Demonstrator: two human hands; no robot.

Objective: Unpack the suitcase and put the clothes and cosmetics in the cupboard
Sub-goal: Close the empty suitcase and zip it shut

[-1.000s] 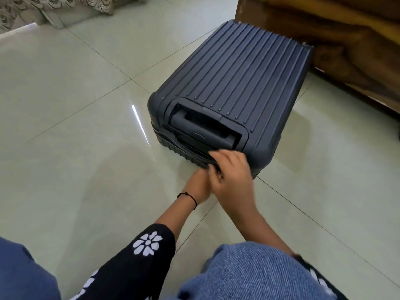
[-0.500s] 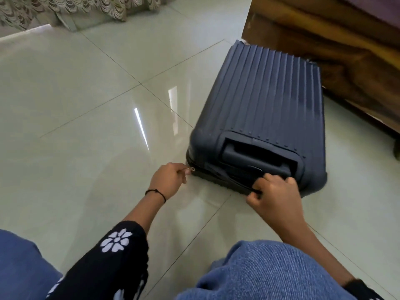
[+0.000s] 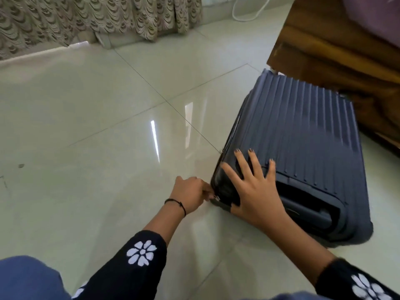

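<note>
**Dark blue ribbed hard-shell suitcase [image 3: 303, 131] flat on the floor, both hands at its near corner**

One suitcase lies on the glossy pale tiled floor [image 3: 97, 126]. Its lid is down, so nothing inside it shows. A recessed carry handle [image 3: 303, 204] sits in the end face, just right of the right hand.

The left hand [image 3: 190, 195] is at the near left corner of the case. Its fingers are curled and pinch a small metal zip pull [image 3: 217, 198], the only one in view. A thin black thread band [image 3: 177, 203] circles that wrist.

The right hand [image 3: 257, 191] lies flat on the top of the case just beside the left hand, fingers straight and spread, pressing on the ribbed shell above the corner. The two hands are close together but do not touch.

Both arms wear black sleeves printed with white flowers [image 3: 138, 256]. Blue denim [image 3: 26, 278] shows below the left arm.

Beyond the right hand, a brown wooden piece of furniture [image 3: 324, 61] stands against the far end of the case. Far ahead of the left hand hangs one beige patterned curtain [image 3: 86, 18], with one white cable [image 3: 249, 11] beside it.
</note>
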